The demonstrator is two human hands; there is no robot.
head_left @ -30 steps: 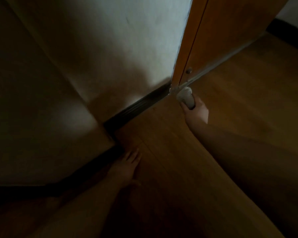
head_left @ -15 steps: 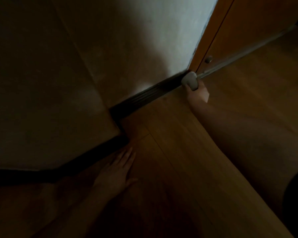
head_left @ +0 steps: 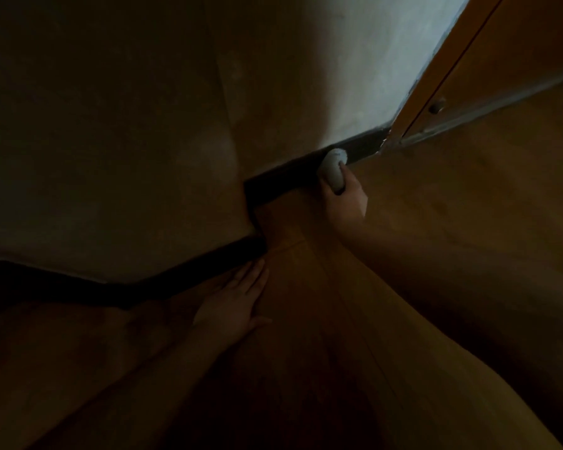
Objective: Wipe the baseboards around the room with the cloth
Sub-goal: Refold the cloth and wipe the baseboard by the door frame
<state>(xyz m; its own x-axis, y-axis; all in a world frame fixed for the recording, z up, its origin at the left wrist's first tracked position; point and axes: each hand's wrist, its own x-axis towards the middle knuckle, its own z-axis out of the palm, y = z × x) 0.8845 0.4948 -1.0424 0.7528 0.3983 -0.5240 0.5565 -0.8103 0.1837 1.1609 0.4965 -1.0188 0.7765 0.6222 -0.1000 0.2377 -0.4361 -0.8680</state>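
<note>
Right hand (head_left: pixel 345 198) pressing cloth (head_left: pixel 333 168) on baseboard (head_left: pixel 293 177), no legible writing

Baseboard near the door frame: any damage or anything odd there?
Yes. The baseboard shows a pale, ragged chip at its end against the door frame. The cloth in the right hand sits short of it.

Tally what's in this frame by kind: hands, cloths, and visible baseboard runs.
Hands: 2, the left hand flat on the floor, the right hand gripping the cloth
Cloths: 1, the pale cloth against the dark baseboard
Baseboard runs: 2, far run, near run
Total: 5
</note>
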